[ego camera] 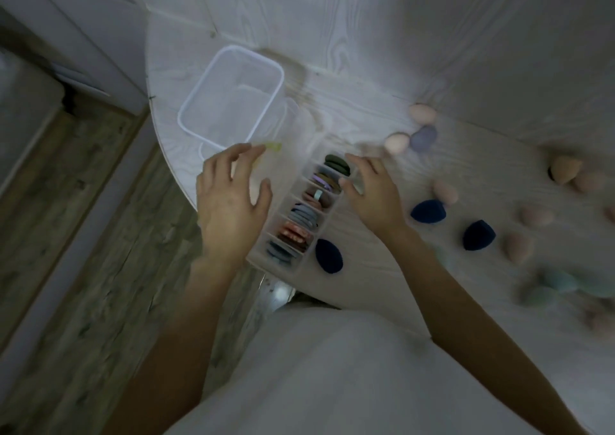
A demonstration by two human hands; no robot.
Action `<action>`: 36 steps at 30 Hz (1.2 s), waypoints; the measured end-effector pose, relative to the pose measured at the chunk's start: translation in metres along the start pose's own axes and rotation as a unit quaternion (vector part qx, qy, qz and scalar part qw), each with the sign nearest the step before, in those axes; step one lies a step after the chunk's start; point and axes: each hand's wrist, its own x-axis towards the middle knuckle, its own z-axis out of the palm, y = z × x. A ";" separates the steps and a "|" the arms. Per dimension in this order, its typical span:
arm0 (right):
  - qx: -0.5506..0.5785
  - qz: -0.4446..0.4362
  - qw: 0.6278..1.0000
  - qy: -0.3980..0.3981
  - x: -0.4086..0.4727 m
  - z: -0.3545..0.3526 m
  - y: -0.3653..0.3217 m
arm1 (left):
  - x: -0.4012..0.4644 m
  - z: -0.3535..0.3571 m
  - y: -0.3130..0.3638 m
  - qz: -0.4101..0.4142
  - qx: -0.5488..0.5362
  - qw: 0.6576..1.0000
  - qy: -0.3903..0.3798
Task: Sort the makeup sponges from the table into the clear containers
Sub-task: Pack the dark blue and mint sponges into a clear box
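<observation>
I take the divided organiser [301, 213] as my landmark: a long clear box lying diagonally near the front edge of the pale wood-grain tabletop [366, 68], its compartments packed with flat sponges in grey-blue, rust, lilac and dark green. Far to its left I see wood-look floor [83, 218]. Up and to the left of the organiser stands an open clear tub [199, 100] with a white rim; I make out nothing inside it. Just left of the organiser, my left hand [229, 201] hovers with fingers spread wide, holding nothing, its fingertips near a small yellow-green scrap [274, 146] too blurred to identify. At the organiser's right edge my right hand [372, 191] is also open and empty, fingers reaching to the far end by the dark green sponges. Right of the organiser the loose egg-shaped sponges lie scattered: a navy one [328, 255] touching its near corner, two more navy farther right, pinkish ones [422, 113] and a lavender beyond, and teal ones [559, 283] at the far right.
</observation>
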 end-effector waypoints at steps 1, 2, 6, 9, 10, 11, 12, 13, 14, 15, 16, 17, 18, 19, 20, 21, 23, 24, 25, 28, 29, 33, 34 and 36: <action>-0.003 0.017 1.000 -0.013 -0.003 0.002 0.000 | -0.004 -0.002 -0.006 -0.034 0.025 0.999 -0.016; -0.002 0.030 0.999 -0.022 -0.006 0.004 -0.001 | -0.008 -0.003 -0.011 -0.068 0.047 0.996 -0.038; 0.052 0.064 0.995 -0.060 -0.016 0.000 -0.005 | -0.028 -0.001 -0.008 -0.166 0.116 0.972 -0.116; 0.130 0.082 0.985 -0.077 -0.019 -0.009 -0.004 | -0.036 -0.005 0.012 -0.154 0.056 0.982 -0.090; 0.169 0.094 0.978 -0.081 -0.021 -0.013 -0.003 | -0.040 -0.004 0.019 -0.143 0.024 0.985 -0.090; 0.211 0.116 0.967 -0.084 -0.024 -0.015 -0.003 | -0.043 -0.002 0.026 -0.128 -0.002 0.986 -0.107; 0.247 0.144 0.954 -0.090 -0.027 -0.018 -0.002 | -0.048 0.003 0.033 -0.110 -0.021 0.985 -0.133; 0.276 0.170 0.941 -0.094 -0.030 -0.019 -0.001 | -0.054 0.009 0.040 -0.096 -0.033 0.982 -0.159; 0.297 0.189 0.931 -0.097 -0.033 -0.021 0.000 | -0.060 0.017 0.046 -0.080 -0.032 0.981 -0.175; 0.310 0.201 0.924 -0.100 -0.035 -0.022 0.001 | -0.066 0.026 0.049 -0.059 -0.013 0.982 -0.181; 0.315 0.207 0.920 -0.106 -0.037 -0.023 0.003 | -0.072 0.035 0.050 -0.038 0.018 0.982 -0.183; 0.317 0.209 0.918 -0.112 -0.038 -0.022 0.004 | -0.076 0.042 0.050 -0.026 0.047 0.981 -0.188; 0.319 0.207 0.917 -0.119 -0.039 -0.022 0.004 | -0.080 0.048 0.048 -0.020 0.067 0.980 -0.189; 0.319 0.204 0.917 -0.127 -0.040 -0.019 0.003 | -0.082 0.051 0.045 -0.016 0.078 0.979 -0.189; 0.315 0.198 0.919 -0.132 -0.039 -0.017 0.001 | -0.083 0.052 0.042 -0.012 0.086 0.978 -0.188; 0.309 0.191 0.922 -0.133 -0.038 -0.013 0.000 | -0.082 0.053 0.041 -0.011 0.092 0.978 -0.186; 0.296 0.172 0.930 -0.132 -0.036 -0.006 -0.005 | -0.081 0.054 0.039 -0.018 0.095 0.975 -0.199; 0.280 0.155 0.939 -0.128 -0.035 -0.003 -0.008 | -0.079 0.055 0.037 -0.024 0.090 0.973 -0.213; 0.249 0.130 0.952 -0.123 -0.034 0.000 -0.010 | -0.076 0.056 0.034 -0.032 0.086 0.970 -0.226; 0.054 0.022 0.993 -0.106 -0.034 0.003 -0.015 | -0.068 0.059 0.023 -0.014 0.112 0.963 -0.246; -0.027 -0.005 0.994 -0.106 -0.034 0.004 -0.015 | -0.065 0.060 0.020 -0.002 0.123 0.963 -0.242; -0.207 -0.046 0.970 -0.119 -0.030 0.007 -0.007 | -0.053 0.068 0.020 0.032 0.142 0.964 -0.221; -0.231 -0.053 0.965 -0.114 -0.024 0.007 -0.005 | -0.047 0.070 0.021 0.036 0.141 0.965 -0.217; -0.266 -0.064 0.956 -0.111 -0.010 0.003 -0.002 | -0.033 0.076 0.023 0.035 0.134 0.963 -0.231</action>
